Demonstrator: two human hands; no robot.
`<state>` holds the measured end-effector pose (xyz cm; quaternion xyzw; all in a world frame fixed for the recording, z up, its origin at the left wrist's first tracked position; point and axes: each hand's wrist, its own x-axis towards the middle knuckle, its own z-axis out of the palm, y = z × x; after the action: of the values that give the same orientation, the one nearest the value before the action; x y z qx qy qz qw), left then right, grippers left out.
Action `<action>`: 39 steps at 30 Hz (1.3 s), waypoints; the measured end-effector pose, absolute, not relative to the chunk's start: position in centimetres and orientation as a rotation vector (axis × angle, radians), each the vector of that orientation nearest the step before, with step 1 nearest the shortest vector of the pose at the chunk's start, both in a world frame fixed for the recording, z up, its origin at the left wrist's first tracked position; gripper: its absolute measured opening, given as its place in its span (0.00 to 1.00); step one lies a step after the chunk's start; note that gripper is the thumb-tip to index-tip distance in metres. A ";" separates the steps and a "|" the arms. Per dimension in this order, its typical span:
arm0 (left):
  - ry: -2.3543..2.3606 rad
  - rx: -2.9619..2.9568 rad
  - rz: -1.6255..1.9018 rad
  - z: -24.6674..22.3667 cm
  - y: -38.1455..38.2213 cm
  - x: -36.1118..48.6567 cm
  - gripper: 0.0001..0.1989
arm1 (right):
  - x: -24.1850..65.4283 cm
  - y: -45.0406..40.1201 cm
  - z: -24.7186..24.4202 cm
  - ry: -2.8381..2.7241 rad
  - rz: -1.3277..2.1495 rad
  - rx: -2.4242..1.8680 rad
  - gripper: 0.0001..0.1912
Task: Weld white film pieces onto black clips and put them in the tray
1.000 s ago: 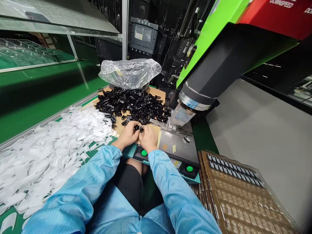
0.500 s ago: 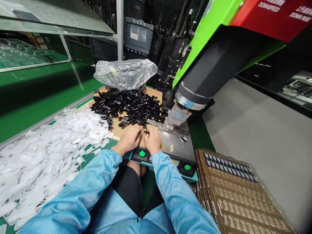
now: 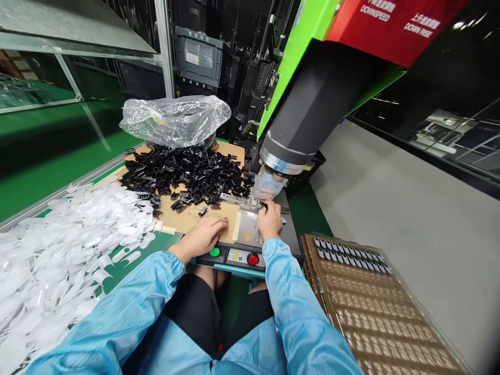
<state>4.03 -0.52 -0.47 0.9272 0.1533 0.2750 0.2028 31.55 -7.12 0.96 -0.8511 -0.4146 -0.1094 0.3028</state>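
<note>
My right hand point(image 3: 270, 221) is at the metal fixture point(image 3: 255, 202) under the machine's head point(image 3: 272, 181), its fingers closed on a small black part point(image 3: 264, 204). On the cardboard point(image 3: 187, 220), in front of the pile of black parts point(image 3: 187, 172), rests my left hand point(image 3: 205, 235). Its fingers are bent together, and their tips are too small to show whether they hold anything. A loose black part point(image 3: 202, 211) lies just beyond it. White curved pieces point(image 3: 70, 250) are heaped on the left of the table.
A clear plastic bag point(image 3: 175, 121) sits behind the black pile. Along the machine base's front edge are a green button point(image 3: 215, 251) and a red button point(image 3: 253, 259). A brown tray point(image 3: 367, 297) with rows of pieces stands at the right. Grey crates point(image 3: 200, 56) are at the back.
My right hand has moved away from my left hand, right and forward to the fixture, with a black part. My left hand stays over the cardboard's front. The camera view has shifted to the right.
</note>
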 end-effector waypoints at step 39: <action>0.854 2.378 0.988 1.2 1.8 14.8 0.13 | 31.8 -7.6 -0.2 -1.381 -0.357 -2.232 0.28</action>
<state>14.75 1.78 1.17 0.8564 0.3075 0.3559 0.2128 31.77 -7.61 -0.19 -0.8172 -0.5055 -0.1306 0.2440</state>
